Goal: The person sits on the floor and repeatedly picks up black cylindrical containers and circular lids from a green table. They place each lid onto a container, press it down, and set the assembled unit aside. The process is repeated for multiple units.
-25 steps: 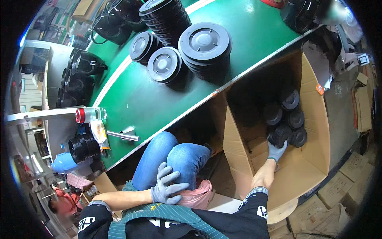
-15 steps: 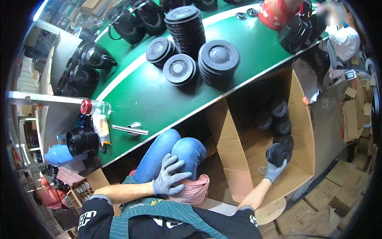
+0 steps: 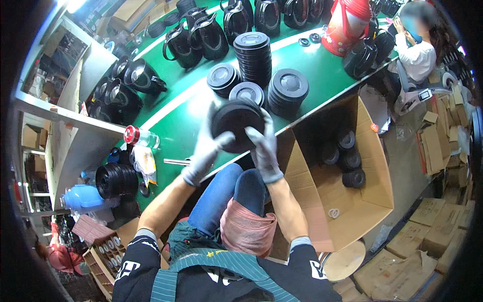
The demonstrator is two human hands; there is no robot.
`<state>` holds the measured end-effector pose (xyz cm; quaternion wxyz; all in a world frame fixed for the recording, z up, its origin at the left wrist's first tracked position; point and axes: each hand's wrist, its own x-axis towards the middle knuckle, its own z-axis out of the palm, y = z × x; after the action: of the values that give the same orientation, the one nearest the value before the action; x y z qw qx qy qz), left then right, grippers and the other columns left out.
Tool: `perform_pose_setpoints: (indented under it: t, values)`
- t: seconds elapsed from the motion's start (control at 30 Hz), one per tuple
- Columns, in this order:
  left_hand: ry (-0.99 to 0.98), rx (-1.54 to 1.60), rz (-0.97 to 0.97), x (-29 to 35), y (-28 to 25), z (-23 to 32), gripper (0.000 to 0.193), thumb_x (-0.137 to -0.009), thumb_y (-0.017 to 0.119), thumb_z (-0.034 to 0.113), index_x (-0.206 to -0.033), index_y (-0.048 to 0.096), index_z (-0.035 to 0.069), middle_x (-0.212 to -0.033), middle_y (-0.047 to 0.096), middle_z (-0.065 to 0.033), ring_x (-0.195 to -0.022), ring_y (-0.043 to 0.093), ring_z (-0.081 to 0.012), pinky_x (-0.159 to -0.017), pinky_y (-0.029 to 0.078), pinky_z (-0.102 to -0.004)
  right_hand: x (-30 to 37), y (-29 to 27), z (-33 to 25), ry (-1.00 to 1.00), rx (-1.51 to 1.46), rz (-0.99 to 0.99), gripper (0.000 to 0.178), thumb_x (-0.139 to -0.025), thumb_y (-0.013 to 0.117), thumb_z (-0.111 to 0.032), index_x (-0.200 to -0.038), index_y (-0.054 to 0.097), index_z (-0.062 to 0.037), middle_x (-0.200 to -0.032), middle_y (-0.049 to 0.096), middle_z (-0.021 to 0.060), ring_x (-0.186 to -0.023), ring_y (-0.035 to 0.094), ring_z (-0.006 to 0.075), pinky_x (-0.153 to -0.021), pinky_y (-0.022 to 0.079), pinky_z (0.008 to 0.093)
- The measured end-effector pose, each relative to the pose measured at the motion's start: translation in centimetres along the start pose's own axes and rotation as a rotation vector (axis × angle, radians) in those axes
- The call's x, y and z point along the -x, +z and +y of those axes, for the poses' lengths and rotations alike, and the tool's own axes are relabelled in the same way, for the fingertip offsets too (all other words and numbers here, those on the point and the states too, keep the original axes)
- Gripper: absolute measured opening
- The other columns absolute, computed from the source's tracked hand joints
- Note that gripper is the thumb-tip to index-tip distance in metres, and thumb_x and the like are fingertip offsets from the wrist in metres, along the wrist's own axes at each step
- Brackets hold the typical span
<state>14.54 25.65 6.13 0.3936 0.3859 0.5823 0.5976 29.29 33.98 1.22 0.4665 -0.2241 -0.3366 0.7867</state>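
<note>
Above my knees, at the near edge of the green table (image 3: 324, 78), a black round lid (image 3: 238, 125) is held up between both gloved hands. My left hand (image 3: 205, 146) grips its left side, and my right hand (image 3: 264, 146) closes on its right side, thumbs toward me. Whether several lids are stacked in this grip I cannot tell. Behind it stand a tall stack of black lids (image 3: 253, 58) and shorter stacks (image 3: 288, 93), one of them partly hidden by the held lid.
At my right an open cardboard box (image 3: 370, 206) contains several black round parts (image 3: 350, 160) and pale rings (image 3: 333, 213). Black jugs (image 3: 205, 38) and a red jug (image 3: 344, 30) line the far table. A red-capped bottle (image 3: 142, 136) stands left. Another person (image 3: 417, 55) sits far right.
My right hand has come from the box with the black lid to the table's near edge. My left hand has risen from my lap and taken hold of it too.
</note>
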Motion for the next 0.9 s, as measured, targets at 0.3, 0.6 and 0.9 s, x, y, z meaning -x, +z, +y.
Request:
perform_pose_setpoints:
  t: [0.3, 0.6, 0.9]
  values:
    - [-0.01, 0.23, 0.002, -20.4, -14.6, -3.4, 0.045, -0.108, 0.065, 0.026, -0.149, 0.058, 0.006, -0.143, 0.066, -0.0104, -0.127, 0.066, -0.0212, -0.114, 0.053, -0.0391, -21.3, 8.2, 10.7, -0.208, 0.16, 0.102, 0.077, -0.082, 0.095, -0.019, -0.139, 0.049, 0.0052, -0.121, 0.067, 0.0118, -0.108, 0.069, 0.0214, -0.096, 0.057, 0.0355]
    - [-0.306, -0.056, 0.017, -27.4, -15.2, -7.4, 0.035, -0.103, 0.07, 0.043, -0.131, 0.074, 0.022, -0.113, 0.071, 0.005, -0.101, 0.066, -0.0143, -0.081, 0.055, -0.0363, -5.7, 1.6, 0.4, -0.1, 0.493, -0.249, 0.072, -0.106, 0.067, -0.034, -0.157, 0.043, 0.0111, -0.158, 0.048, 0.0286, -0.147, 0.049, 0.0361, -0.121, 0.041, 0.0438]
    - [-0.562, 0.061, -0.229, -28.6, -20.5, -8.2, 0.053, -0.104, 0.064, 0.049, -0.153, 0.057, 0.028, -0.15, 0.065, -0.0062, -0.133, 0.064, -0.0261, -0.107, 0.051, -0.0574, 10.8, -33.2, -7.7, -0.002, 0.457, 0.898, 0.044, -0.112, 0.058, -0.033, -0.14, 0.068, 0.0002, -0.131, 0.073, 0.0128, -0.123, 0.068, 0.0225, -0.109, 0.051, 0.0378]
